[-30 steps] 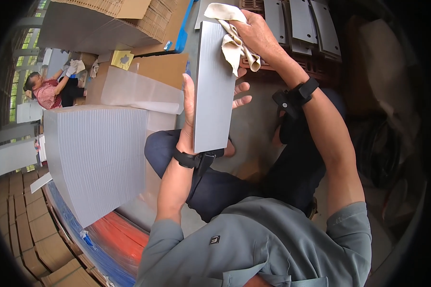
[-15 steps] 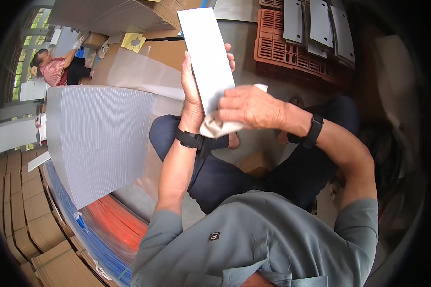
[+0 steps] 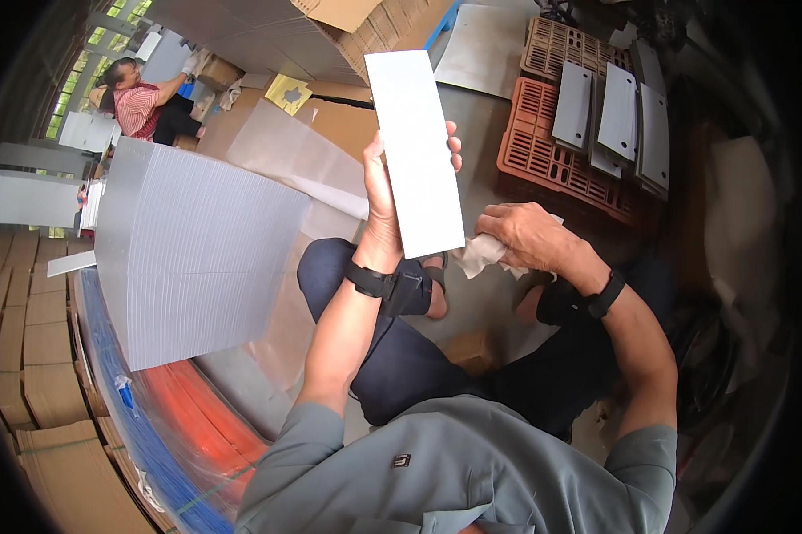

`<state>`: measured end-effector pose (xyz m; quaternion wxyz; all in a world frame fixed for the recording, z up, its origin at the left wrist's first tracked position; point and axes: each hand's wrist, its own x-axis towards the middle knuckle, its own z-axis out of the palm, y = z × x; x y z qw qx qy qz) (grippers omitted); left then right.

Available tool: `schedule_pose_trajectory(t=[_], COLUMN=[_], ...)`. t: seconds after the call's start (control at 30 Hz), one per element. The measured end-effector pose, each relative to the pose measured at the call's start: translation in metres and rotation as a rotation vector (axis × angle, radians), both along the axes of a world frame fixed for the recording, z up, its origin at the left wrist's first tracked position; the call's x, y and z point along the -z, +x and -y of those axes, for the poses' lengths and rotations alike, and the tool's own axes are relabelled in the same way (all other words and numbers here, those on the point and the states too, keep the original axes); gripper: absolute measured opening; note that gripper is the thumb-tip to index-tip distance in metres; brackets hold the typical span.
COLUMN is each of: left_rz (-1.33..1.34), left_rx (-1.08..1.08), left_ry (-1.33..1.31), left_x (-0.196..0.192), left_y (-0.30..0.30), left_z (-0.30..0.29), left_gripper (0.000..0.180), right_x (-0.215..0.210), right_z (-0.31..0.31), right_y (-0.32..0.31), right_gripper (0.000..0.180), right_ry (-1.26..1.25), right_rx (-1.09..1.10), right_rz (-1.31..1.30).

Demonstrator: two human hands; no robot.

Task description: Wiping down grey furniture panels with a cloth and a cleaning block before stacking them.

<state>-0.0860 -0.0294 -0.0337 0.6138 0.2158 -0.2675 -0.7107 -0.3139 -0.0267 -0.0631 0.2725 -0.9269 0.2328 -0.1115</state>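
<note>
My left hand point(image 3: 383, 200) grips a long, flat white panel point(image 3: 416, 156) from beneath, thumb along one long edge and fingertips curling round the other. The panel is tilted up in front of me, its plain white face toward me. Just right of the panel's lower end, my right hand point(image 3: 530, 233) is closed on a crumpled off-white cloth point(image 3: 483, 256). The cloth hangs below the fingers, apart from the panel. Part of my left palm is hidden behind the panel.
A large stack of grey-white panels point(image 3: 205, 254) stands to my left. At the far right, several white plates with holes point(image 3: 618, 111) rest on an orange plastic crate point(image 3: 530, 133). Cardboard bundles point(image 3: 58, 356) line the lower left. Another person point(image 3: 143, 102) sits at the far left.
My right hand has drawn the cloth off the panel's lower end, away to the right. The left hand still holds the panel. The whole view has shifted a little.
</note>
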Motion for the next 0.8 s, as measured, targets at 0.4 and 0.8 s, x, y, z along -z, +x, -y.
schedule_pose_trajectory(t=[0.4,0.8], left_rz=[1.621,1.702], left_rx=[-0.929,-1.235], left_ry=[-0.348,-0.299], left_x=[-0.021,-0.085], left_y=[0.003,0.092], left_z=[-0.018,-0.121], left_gripper=[0.103,0.101], right_x=[0.007,-0.023], right_z=[0.009,-0.001], right_y=[0.003,0.020], right_gripper=[0.032,0.024], right_ry=[-0.035,0.011], right_rx=[0.001,0.103], right_rz=[0.055,0.301])
